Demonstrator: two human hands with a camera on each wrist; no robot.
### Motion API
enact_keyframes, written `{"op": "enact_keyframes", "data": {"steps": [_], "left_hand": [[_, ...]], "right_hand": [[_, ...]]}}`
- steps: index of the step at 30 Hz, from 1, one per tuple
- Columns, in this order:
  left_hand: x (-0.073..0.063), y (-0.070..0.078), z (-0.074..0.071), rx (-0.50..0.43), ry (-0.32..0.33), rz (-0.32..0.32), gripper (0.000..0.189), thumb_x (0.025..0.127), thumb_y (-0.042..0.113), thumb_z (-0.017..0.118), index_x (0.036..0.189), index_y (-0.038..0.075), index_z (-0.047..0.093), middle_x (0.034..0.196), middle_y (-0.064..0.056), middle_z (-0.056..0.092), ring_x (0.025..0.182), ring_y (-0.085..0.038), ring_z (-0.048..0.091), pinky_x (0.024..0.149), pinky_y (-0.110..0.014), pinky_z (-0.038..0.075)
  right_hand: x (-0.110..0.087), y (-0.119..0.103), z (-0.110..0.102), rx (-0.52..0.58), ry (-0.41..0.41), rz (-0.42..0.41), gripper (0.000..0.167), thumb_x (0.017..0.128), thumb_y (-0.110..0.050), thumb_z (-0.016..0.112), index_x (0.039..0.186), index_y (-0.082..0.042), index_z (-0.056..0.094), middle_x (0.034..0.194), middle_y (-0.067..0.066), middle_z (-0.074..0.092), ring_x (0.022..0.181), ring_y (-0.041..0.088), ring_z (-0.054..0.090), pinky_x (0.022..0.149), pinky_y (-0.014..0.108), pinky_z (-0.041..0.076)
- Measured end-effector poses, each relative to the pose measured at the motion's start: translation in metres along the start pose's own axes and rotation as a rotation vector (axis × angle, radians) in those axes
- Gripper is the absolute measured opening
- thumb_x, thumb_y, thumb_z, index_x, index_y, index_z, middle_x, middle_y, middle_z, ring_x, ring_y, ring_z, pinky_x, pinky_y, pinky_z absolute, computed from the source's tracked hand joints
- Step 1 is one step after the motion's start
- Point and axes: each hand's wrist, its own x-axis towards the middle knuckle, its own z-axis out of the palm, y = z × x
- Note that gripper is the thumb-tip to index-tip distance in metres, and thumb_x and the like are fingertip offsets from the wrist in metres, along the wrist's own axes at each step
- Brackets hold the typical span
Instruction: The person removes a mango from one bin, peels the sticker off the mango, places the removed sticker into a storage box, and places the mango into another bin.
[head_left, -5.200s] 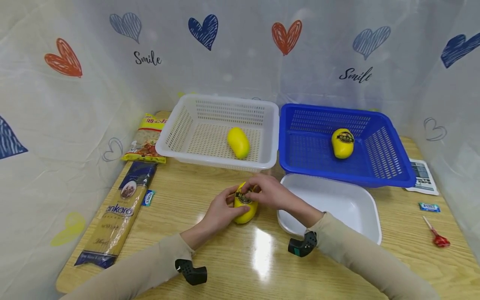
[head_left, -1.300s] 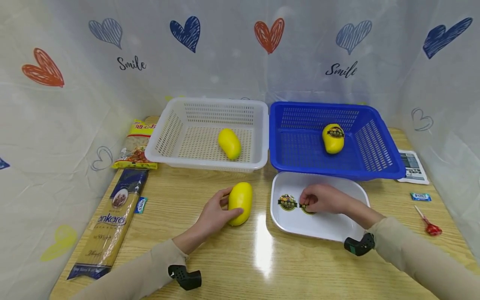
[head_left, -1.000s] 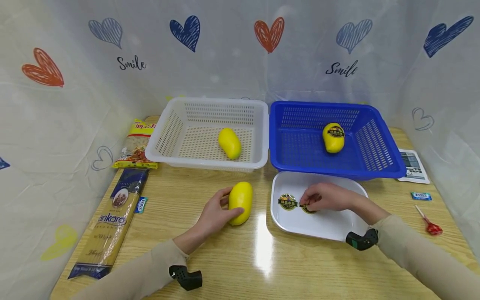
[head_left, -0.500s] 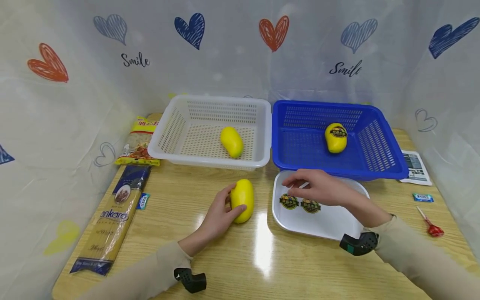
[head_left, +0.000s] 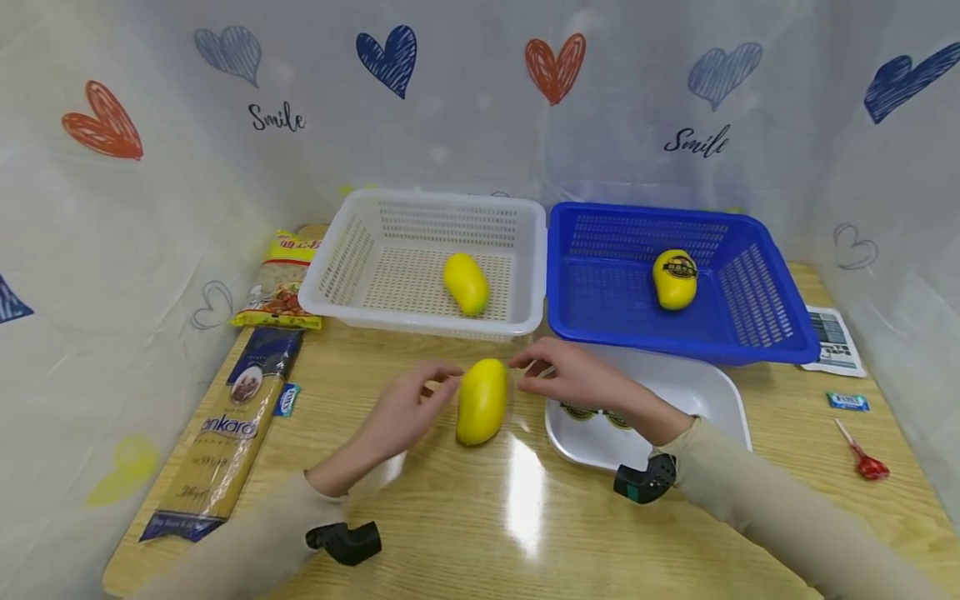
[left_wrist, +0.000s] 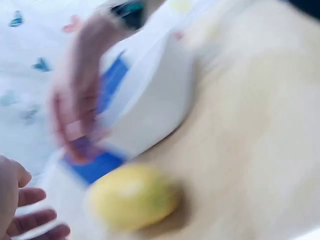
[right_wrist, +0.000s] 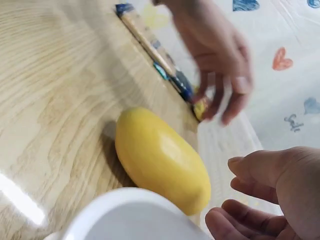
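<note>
A plain yellow mango (head_left: 481, 402) lies on the wooden table in front of me, with no sticker on its upper side. My left hand (head_left: 408, 408) hovers at its left, fingers loosely bent and holding nothing; a gap shows between them in the left wrist view. On the other side my right hand (head_left: 573, 379) reaches over the left rim of the white tray (head_left: 686, 408), fingertips apart from the fruit (right_wrist: 162, 157). Two black-and-gold stickers (head_left: 619, 420) lie in that tray, partly hidden by the right hand and wrist.
Behind stand a white basket (head_left: 442, 321) holding a mango (head_left: 467, 284) and a blue basket (head_left: 675, 346) holding a stickered mango (head_left: 674, 281). A spaghetti pack (head_left: 228, 429) and a snack bag (head_left: 279, 283) line the left; a candy (head_left: 847, 402) and a lollipop (head_left: 870, 465) lie right.
The mango's sticker has been peeled off and laid in the white tray by my right hand. That hand has since come left toward the mango, while my left hand has let go of it.
</note>
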Motion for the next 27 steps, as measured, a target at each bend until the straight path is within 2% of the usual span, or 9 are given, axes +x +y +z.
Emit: {"op": "enact_keyframes", "data": {"steps": [3, 6, 9, 11, 13, 15, 18, 21, 27], "left_hand": [[0.015, -0.006, -0.041, 0.105, 0.15, 0.116, 0.019, 0.099, 0.017, 0.059, 0.11, 0.004, 0.068, 0.107, -0.008, 0.066, 0.095, -0.022, 0.062, 0.077, -0.039, 0.054], [0.032, -0.021, -0.084, 0.222, 0.288, 0.119, 0.022, 0.097, 0.016, 0.06, 0.112, 0.002, 0.067, 0.117, -0.014, 0.061, 0.103, -0.029, 0.058, 0.085, -0.047, 0.049], [0.047, -0.042, -0.124, 0.261, 0.309, 0.005, 0.031, 0.099, 0.019, 0.056, 0.123, -0.001, 0.062, 0.132, -0.024, 0.05, 0.119, -0.041, 0.046, 0.092, -0.056, 0.039], [0.053, -0.058, -0.146, 0.227, 0.258, -0.097, 0.038, 0.101, 0.022, 0.052, 0.132, 0.0, 0.057, 0.139, -0.027, 0.043, 0.125, -0.045, 0.041, 0.094, -0.056, 0.038], [0.058, -0.077, -0.162, 0.148, 0.188, -0.205, 0.043, 0.103, 0.026, 0.048, 0.139, 0.002, 0.051, 0.141, -0.027, 0.041, 0.122, -0.041, 0.045, 0.089, -0.048, 0.046], [0.06, -0.094, -0.173, 0.053, 0.113, -0.288, 0.047, 0.104, 0.029, 0.046, 0.145, 0.005, 0.044, 0.142, -0.025, 0.041, 0.115, -0.031, 0.053, 0.085, -0.039, 0.052], [0.062, -0.115, -0.181, -0.103, 0.044, -0.351, 0.053, 0.104, 0.03, 0.048, 0.15, 0.009, 0.037, 0.141, -0.022, 0.044, 0.1, -0.01, 0.059, 0.082, -0.029, 0.054], [0.062, -0.128, -0.183, -0.206, 0.026, -0.355, 0.057, 0.102, 0.033, 0.051, 0.151, 0.01, 0.034, 0.142, -0.02, 0.043, 0.096, 0.0, 0.059, 0.086, -0.028, 0.053], [0.065, -0.141, -0.183, -0.32, 0.006, -0.317, 0.056, 0.1, 0.033, 0.055, 0.148, 0.01, 0.037, 0.143, -0.013, 0.041, 0.106, -0.004, 0.058, 0.087, -0.025, 0.052]], "right_hand": [[0.006, -0.003, 0.005, -0.02, -0.038, 0.001, 0.037, 0.096, -0.019, 0.064, 0.127, 0.001, 0.061, 0.123, 0.017, 0.059, 0.104, 0.025, 0.063, 0.086, 0.031, 0.054], [0.013, -0.005, 0.01, -0.071, -0.073, -0.009, 0.039, 0.096, -0.023, 0.064, 0.127, -0.001, 0.062, 0.122, 0.014, 0.059, 0.105, 0.026, 0.063, 0.086, 0.029, 0.053], [0.02, -0.009, 0.015, -0.133, -0.087, -0.034, 0.039, 0.094, -0.026, 0.065, 0.126, -0.002, 0.064, 0.12, 0.014, 0.059, 0.104, 0.028, 0.062, 0.085, 0.031, 0.053], [0.023, -0.01, 0.018, -0.18, -0.08, -0.054, 0.039, 0.093, -0.027, 0.067, 0.124, -0.003, 0.066, 0.117, 0.013, 0.059, 0.102, 0.028, 0.062, 0.085, 0.033, 0.052], [0.026, -0.012, 0.021, -0.21, -0.065, -0.068, 0.039, 0.091, -0.028, 0.07, 0.122, -0.004, 0.067, 0.115, 0.013, 0.057, 0.101, 0.028, 0.061, 0.085, 0.034, 0.05], [0.029, -0.013, 0.025, -0.232, -0.048, -0.07, 0.04, 0.089, -0.029, 0.072, 0.121, -0.006, 0.067, 0.113, 0.013, 0.056, 0.098, 0.026, 0.059, 0.083, 0.033, 0.048], [0.034, -0.014, 0.03, -0.241, -0.032, -0.045, 0.042, 0.088, -0.032, 0.073, 0.122, -0.008, 0.067, 0.114, 0.013, 0.054, 0.095, 0.023, 0.054, 0.08, 0.033, 0.044], [0.038, -0.014, 0.032, -0.232, -0.026, 0.0, 0.041, 0.088, -0.034, 0.072, 0.122, -0.012, 0.066, 0.12, 0.014, 0.053, 0.1, 0.023, 0.051, 0.082, 0.035, 0.042], [0.047, -0.008, 0.031, -0.233, -0.048, 0.003, 0.044, 0.089, -0.033, 0.072, 0.127, -0.013, 0.063, 0.128, 0.016, 0.055, 0.117, 0.03, 0.049, 0.095, 0.044, 0.043]]}}
